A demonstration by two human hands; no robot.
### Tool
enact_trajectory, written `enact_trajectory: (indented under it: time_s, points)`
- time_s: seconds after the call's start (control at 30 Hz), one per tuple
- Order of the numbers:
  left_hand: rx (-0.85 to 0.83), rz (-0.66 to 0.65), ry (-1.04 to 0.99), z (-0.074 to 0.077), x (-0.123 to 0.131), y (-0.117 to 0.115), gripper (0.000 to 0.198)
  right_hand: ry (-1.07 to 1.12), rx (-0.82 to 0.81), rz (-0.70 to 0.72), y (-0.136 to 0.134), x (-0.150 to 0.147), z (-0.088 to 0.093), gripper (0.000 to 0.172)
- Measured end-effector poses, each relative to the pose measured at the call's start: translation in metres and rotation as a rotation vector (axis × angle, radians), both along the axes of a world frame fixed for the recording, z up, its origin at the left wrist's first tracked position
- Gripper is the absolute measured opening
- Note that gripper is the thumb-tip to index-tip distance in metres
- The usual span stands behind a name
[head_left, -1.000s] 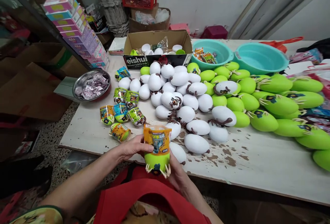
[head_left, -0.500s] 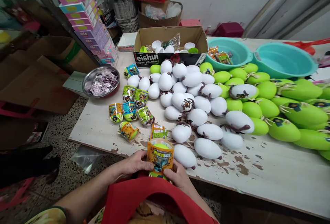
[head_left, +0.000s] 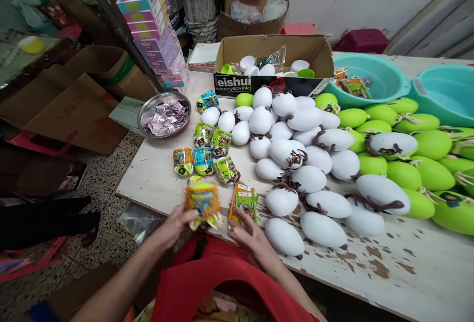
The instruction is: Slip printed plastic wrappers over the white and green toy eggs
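At table (head_left: 151,174) — left hand (head_left: 171,229), wrapped egg (head_left: 203,202) gripped

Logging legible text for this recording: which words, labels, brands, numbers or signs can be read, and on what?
"eishui", start unclear: open carton.
"ueberry&Drink", start unclear: same carton, below.
"eishu", partly hidden: dark carton behind the stacked boxes.
Too small or blurred to read: print on the stacked boxes, the orange-labelled egg in the left hand, the flat packets at the right hand, the wrapped eggs.
No legible numbers or signs.
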State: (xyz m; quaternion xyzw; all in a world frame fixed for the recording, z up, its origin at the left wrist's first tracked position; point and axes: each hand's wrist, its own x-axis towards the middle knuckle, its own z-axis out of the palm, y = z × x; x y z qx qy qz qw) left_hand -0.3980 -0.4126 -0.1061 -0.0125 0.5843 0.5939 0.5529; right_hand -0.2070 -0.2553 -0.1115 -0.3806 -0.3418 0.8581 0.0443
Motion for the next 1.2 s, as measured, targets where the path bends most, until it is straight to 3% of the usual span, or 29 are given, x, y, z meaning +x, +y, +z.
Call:
enact_trajectory:
  time_s: [0.1,0.17,0.27,0.37,0.5,0.6,0.7,0.77,0.8,0.9,0.97,1.07,1.2]
  points:
    - [-0.24,0.265,0.115,-0.037,-0.058,-0.038,0.044,-0.139,-0.007,-0.114,0.006,0.005,-0.013,0.054]
    - [-0.396,0.374,0.128,-0.065,-0.091,-0.051,0.039,-0.229,0.062,-0.145,0.012,0.015,-0.025,0.05]
    - [-0.454,0.381,0.089,-0.1,-0.116,-0.047,0.035,-0.34,0.269,-0.118,0.019,0.028,-0.043,0.047]
    - [-0.402,0.333,0.06,-0.118,-0.118,-0.03,0.043,-0.406,0.48,-0.041,0.022,0.032,-0.057,0.048]
    - [-0.428,0.311,0.18,-0.122,-0.107,-0.021,0.059,-0.433,0.613,0.022,0.019,0.032,-0.073,0.049]
    - [-0.533,0.345,0.34,-0.116,-0.099,-0.024,0.066,-0.474,0.795,0.039,0.018,0.035,-0.079,0.045]
    - [-0.711,0.378,0.816,-0.096,-0.079,-0.021,0.072,-0.577,1.031,0.133,0.024,0.033,-0.081,0.042]
    - [-0.676,0.312,1.144,-0.078,-0.053,-0.009,0.06,-0.704,1.126,0.28,0.031,0.024,-0.082,0.04]
    - [-0.586,0.228,1.215,-0.07,-0.036,0.001,0.048,-0.767,1.14,0.357,0.035,0.018,-0.084,0.039]
    - [-0.242,-0.159,1.02,-0.06,0.022,0.04,0.022,-0.881,1.098,0.462,0.047,0.0,-0.09,0.026]
    - [-0.168,-0.334,0.837,-0.066,0.054,0.068,0.015,-0.893,1.084,0.429,0.053,-0.008,-0.093,0.015]
    - [-0.238,-0.37,0.746,-0.088,0.079,0.097,0.016,-0.829,1.067,0.36,0.062,-0.007,-0.09,0.004]
    - [-0.254,-0.25,0.599,-0.103,0.081,0.116,0.046,-0.587,0.979,0.247,0.069,0.01,-0.076,0.02]
